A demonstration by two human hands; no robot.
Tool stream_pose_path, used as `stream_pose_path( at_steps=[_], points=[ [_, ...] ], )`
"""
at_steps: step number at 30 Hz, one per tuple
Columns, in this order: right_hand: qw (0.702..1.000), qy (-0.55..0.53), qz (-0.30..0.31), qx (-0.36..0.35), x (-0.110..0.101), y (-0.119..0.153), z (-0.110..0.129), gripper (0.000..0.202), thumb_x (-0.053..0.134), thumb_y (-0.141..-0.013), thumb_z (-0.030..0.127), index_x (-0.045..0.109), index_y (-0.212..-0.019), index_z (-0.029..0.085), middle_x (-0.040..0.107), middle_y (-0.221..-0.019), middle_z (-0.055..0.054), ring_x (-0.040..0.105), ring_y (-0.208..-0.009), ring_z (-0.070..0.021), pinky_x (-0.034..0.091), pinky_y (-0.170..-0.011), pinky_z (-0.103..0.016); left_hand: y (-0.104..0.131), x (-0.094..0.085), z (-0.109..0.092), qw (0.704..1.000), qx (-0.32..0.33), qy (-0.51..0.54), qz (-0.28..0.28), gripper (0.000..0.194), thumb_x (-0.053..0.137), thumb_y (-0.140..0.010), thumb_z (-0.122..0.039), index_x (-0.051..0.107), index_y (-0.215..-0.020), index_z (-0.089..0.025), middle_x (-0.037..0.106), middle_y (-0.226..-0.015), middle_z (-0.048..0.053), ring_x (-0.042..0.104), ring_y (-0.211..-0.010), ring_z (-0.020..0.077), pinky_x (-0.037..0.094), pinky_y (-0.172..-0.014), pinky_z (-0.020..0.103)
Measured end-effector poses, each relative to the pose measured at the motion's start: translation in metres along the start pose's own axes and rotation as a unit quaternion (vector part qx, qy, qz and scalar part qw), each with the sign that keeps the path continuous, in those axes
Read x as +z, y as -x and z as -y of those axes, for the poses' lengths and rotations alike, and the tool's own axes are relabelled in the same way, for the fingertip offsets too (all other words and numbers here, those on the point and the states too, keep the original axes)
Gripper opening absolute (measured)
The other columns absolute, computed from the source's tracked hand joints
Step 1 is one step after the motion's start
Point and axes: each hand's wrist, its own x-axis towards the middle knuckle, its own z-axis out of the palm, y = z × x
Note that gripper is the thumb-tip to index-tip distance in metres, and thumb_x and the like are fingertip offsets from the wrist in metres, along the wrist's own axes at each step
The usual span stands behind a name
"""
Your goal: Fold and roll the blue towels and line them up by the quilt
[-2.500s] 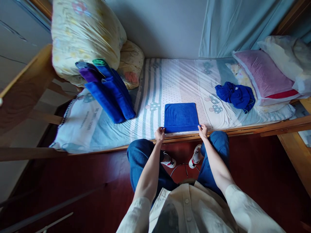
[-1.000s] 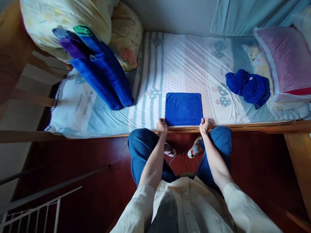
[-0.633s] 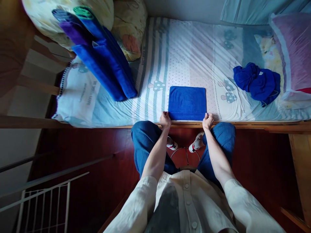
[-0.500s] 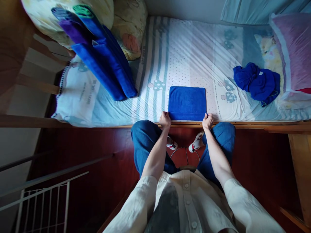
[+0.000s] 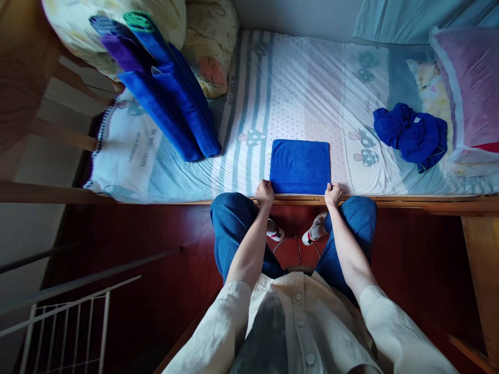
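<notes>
A blue towel [image 5: 300,165], folded into a flat rectangle, lies on the bed near its front edge. At its near left corner my left hand [image 5: 265,192] is closed, pinching the cloth. My right hand [image 5: 333,194] grips the near right corner in the same way, with a bit of blue showing at the fingertips. To the left on the bed lie several rolled towels [image 5: 156,109], mostly blue, with purple and green ones among them. A crumpled blue cloth [image 5: 411,132] with a small white tag is on the right.
The bed [image 5: 304,93] has a patterned sheet and a wooden front rail. Stuffed bags [image 5: 210,52] stand at the far left, and a pink pillow [image 5: 473,83] in a clear cover is at the right. A white metal rack [image 5: 70,327] stands at lower left.
Both hands stay at the towel's near corners, and the towel keeps its place. Only a slight shift of the camera view shows.
</notes>
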Motion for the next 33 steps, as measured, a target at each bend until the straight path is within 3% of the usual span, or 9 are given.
stream_pose_path(
  at_steps=[4,7,10,13,15,20,26,33],
  points=[
    [1.000,-0.018,-0.006,-0.019,-0.005,0.002,-0.002,0.020,0.058,-0.097,0.028,0.065,-0.112,0.017,0.075,-0.096,-0.011,0.067,-0.090,-0.0253,0.050,-0.082,-0.033,0.000,-0.007,0.002,0.999,0.015,0.032,0.000,0.018,0.053,-0.101,-0.031,0.064,-0.110,-0.020,0.073,-0.098,0.009,0.070,-0.099,0.0260,0.051,-0.089,0.035],
    [0.996,-0.034,-0.041,-0.077,-0.012,0.006,-0.003,0.024,0.056,-0.096,0.024,0.063,-0.117,0.016,0.073,-0.110,-0.015,0.066,-0.106,-0.0267,0.050,-0.096,-0.038,0.001,-0.016,0.004,0.998,0.050,0.043,-0.002,0.019,0.054,-0.099,-0.027,0.063,-0.114,-0.019,0.072,-0.108,0.012,0.069,-0.106,0.0254,0.051,-0.098,0.037],
    [0.979,-0.045,-0.054,-0.194,-0.020,0.013,-0.003,0.029,0.050,-0.099,0.023,0.066,-0.121,0.017,0.068,-0.129,-0.018,0.059,-0.124,-0.0285,0.045,-0.111,-0.045,0.004,-0.023,0.004,0.986,0.159,0.045,0.006,0.025,0.054,-0.098,-0.025,0.065,-0.119,-0.019,0.068,-0.128,0.014,0.062,-0.126,0.0263,0.047,-0.111,0.039],
    [0.949,-0.039,0.017,-0.313,-0.025,0.021,-0.006,0.034,0.050,-0.100,0.026,0.068,-0.128,0.020,0.067,-0.138,-0.015,0.057,-0.132,-0.0275,0.042,-0.117,-0.047,0.008,-0.021,0.005,0.951,0.299,0.035,0.072,0.036,0.055,-0.097,-0.028,0.064,-0.131,-0.021,0.064,-0.144,0.013,0.053,-0.141,0.0268,0.041,-0.121,0.043],
    [0.935,-0.022,0.066,-0.348,-0.025,0.023,-0.010,0.037,0.057,-0.097,0.026,0.068,-0.132,0.020,0.066,-0.143,-0.013,0.055,-0.138,-0.0276,0.040,-0.120,-0.049,0.011,-0.017,0.007,0.933,0.342,0.014,0.114,0.044,0.059,-0.094,-0.028,0.063,-0.138,-0.019,0.060,-0.150,0.014,0.047,-0.148,0.0284,0.037,-0.125,0.046],
    [0.937,0.008,0.112,-0.330,-0.020,0.019,-0.024,0.051,0.063,-0.087,0.013,0.066,-0.138,0.017,0.062,-0.149,-0.013,0.050,-0.146,-0.0279,0.040,-0.124,-0.051,0.014,-0.004,0.019,0.936,0.323,-0.038,0.132,0.058,0.052,-0.090,-0.014,0.057,-0.148,-0.014,0.053,-0.158,0.016,0.041,-0.154,0.0296,0.031,-0.128,0.050],
    [0.950,-0.003,0.082,-0.302,-0.009,0.008,-0.029,0.058,0.054,-0.082,0.000,0.067,-0.137,0.014,0.066,-0.146,-0.013,0.054,-0.144,-0.0256,0.041,-0.125,-0.050,0.006,0.000,0.028,0.935,0.321,-0.055,0.138,0.065,0.041,-0.087,-0.003,0.055,-0.150,-0.015,0.049,-0.161,0.014,0.039,-0.155,0.0261,0.030,-0.128,0.049],
    [0.957,-0.028,0.071,-0.279,-0.004,0.004,-0.027,0.055,0.050,-0.082,-0.002,0.073,-0.130,0.015,0.068,-0.141,-0.014,0.060,-0.139,-0.0246,0.043,-0.125,-0.048,-0.003,0.000,0.034,0.933,0.330,-0.052,0.135,0.065,0.033,-0.089,0.000,0.058,-0.147,-0.015,0.056,-0.156,0.012,0.043,-0.153,0.0217,0.028,-0.130,0.045]
  ],
)
